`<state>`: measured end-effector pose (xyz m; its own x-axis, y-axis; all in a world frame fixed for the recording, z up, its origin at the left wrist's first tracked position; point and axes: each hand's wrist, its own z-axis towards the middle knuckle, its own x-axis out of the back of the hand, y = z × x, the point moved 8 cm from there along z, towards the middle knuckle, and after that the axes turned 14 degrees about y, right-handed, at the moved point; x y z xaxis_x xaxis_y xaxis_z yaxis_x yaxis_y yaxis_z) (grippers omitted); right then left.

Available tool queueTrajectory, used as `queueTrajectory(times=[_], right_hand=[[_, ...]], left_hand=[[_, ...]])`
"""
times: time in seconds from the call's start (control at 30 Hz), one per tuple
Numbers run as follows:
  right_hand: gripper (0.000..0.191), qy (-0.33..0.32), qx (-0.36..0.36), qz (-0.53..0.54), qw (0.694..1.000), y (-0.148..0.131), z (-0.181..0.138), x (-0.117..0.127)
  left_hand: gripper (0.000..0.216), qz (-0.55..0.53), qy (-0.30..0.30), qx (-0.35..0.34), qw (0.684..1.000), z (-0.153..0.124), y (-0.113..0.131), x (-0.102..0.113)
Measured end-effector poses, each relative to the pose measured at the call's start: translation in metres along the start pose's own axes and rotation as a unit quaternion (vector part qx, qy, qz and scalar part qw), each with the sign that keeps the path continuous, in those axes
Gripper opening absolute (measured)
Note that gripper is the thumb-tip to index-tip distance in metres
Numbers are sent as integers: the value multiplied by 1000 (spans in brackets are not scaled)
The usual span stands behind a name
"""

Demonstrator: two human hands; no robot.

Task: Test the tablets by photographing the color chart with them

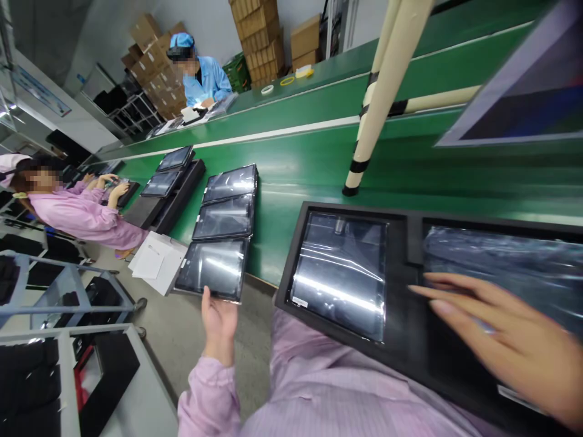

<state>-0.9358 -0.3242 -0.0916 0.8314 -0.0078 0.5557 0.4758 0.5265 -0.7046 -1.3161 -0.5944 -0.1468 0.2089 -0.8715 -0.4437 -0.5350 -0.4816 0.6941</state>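
Note:
My left hand grips the near edge of a wrapped tablet, the closest of three lying in a row on the green belt. A black foam tray rests against my lap with two wrapped tablets in its pockets. My right hand lies with its fingers spread flat on the right-hand tablet in that tray. The left pocket's tablet is untouched.
White sheets lie beside the tablet row. More trays with tablets sit farther along the belt. A person in pink works at the left, one in blue at the far end. A cream post stands on the belt. Racks with black trays fill the lower left.

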Motion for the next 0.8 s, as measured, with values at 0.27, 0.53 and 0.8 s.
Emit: queueTrajectory(times=[0.27,0.53,0.8], right_hand=[[91,-287,-290,459,789,-143,-40,-149],[61,-27,-477,560,677,-121,1,-138],[51,13,-477,476,739,-56,9,-53]], left_hand=[[19,-11,-266,102,959,-129,-68,-78],[40,172,-255,71,949,-107,-89,-39],[23,230,-147,45,961,16,-15,-39]])
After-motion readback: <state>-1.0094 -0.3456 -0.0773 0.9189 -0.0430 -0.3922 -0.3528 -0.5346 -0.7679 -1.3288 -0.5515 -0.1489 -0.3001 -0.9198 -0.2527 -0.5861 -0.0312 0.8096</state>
